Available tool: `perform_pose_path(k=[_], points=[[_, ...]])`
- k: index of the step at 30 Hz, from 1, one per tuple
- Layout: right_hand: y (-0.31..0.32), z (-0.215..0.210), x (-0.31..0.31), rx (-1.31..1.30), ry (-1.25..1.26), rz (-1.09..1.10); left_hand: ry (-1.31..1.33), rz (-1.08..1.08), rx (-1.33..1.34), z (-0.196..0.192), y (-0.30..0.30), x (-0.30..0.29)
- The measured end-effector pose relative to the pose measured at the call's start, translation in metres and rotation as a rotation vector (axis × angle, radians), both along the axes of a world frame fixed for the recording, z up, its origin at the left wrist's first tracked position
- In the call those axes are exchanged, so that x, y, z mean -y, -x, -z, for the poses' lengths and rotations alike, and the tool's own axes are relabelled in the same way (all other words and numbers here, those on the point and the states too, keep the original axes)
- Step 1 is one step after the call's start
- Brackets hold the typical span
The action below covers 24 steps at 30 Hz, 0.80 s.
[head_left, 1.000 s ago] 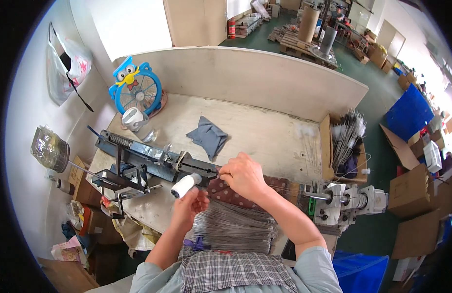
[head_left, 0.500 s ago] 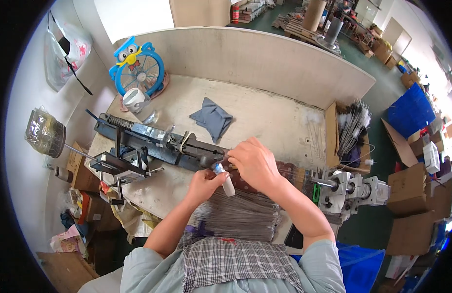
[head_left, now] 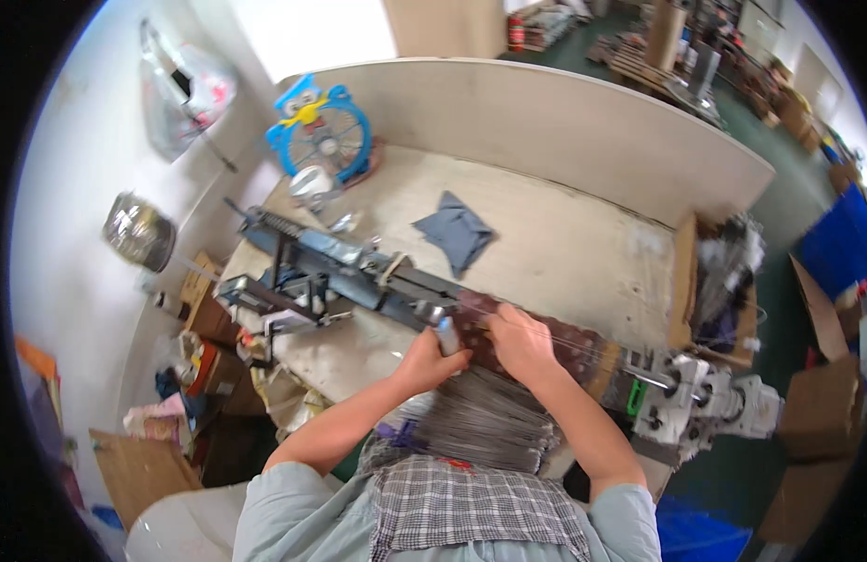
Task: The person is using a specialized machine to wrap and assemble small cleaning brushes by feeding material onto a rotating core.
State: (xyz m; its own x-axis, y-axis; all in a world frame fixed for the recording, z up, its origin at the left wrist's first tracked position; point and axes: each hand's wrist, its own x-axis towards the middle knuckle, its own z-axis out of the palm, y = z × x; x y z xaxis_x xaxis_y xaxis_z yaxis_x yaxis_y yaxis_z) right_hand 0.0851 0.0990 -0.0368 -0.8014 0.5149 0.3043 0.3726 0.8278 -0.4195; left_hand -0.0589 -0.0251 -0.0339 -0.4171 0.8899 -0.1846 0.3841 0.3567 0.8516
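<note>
My left hand [head_left: 431, 362] is closed round a small white tube with a bluish top [head_left: 446, 332], held roughly upright at the near end of a long dark metal fixture [head_left: 358, 276]. Just to its right, my right hand [head_left: 522, 343] has its fingers bent together over a brown spotted cloth [head_left: 574, 339]. Thin wires seem to run rightward from beside those fingers, but blur hides whether they are gripped. Below both hands, a thick bundle of thin grey wires [head_left: 485, 419] lies in front of my checked apron [head_left: 480, 496].
A grey cloth [head_left: 455, 234] lies mid-table, with a blue cartoon fan [head_left: 328, 140] behind it to the left. A white-and-metal machine [head_left: 705, 398] sits at the right edge, near a cardboard box of wires [head_left: 724, 281]. A low partition [head_left: 546, 112] closes the table's back.
The whole view has swung, shifting the scene rightward, and is blurred. My right hand has come lower, nearer the spotted cloth. The tube in my left hand now stands more upright.
</note>
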Motion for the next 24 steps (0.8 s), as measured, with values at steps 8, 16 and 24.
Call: perform_pose_path(k=[8,16,24], points=[[-0.016,-0.025,0.013,-0.048,0.235,-0.09,-0.3,-0.652,1.009,0.035,0.117,0.107],[-0.013,-0.035,0.021,0.003,0.218,-0.11,-0.317,-0.853,1.04,0.026,0.128,0.11],[-0.038,-0.094,0.023,-0.051,0.112,-0.064,-0.527,-0.766,0.834,0.026,0.072,0.079]])
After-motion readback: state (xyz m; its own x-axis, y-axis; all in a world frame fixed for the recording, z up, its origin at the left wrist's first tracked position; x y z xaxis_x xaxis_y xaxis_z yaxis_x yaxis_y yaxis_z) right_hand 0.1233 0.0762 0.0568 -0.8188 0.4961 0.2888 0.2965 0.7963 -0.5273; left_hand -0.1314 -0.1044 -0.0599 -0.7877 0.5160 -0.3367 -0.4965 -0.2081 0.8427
